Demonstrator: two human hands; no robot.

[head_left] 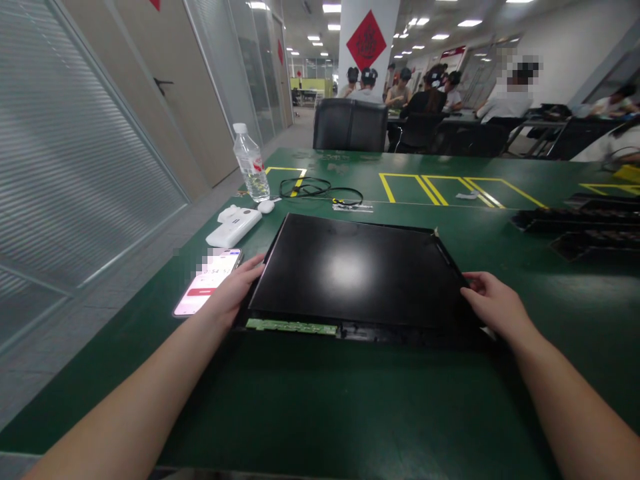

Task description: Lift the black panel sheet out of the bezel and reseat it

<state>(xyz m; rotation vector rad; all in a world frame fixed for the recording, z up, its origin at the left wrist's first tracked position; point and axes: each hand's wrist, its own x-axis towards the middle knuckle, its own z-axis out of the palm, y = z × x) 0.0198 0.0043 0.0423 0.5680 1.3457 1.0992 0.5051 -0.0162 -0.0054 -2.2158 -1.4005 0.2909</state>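
Note:
A black flat display panel (355,270) lies on the green table (320,400) in front of me, with a strip of green circuit board (293,326) showing along its near edge. My left hand (231,290) grips the panel's left edge, fingers curled round it. At the opposite edge my right hand (493,303) holds the panel near its near right corner, fingers closed on the rim. A smartphone (209,281) with a lit screen lies just left of my left hand.
A white power bank (233,227), a clear water bottle (251,163) and a black cable loop (320,189) lie at the back left. Black trays (580,223) sit at the right. Yellow tape outlines (440,189) mark the tabletop. Several people sit at far tables.

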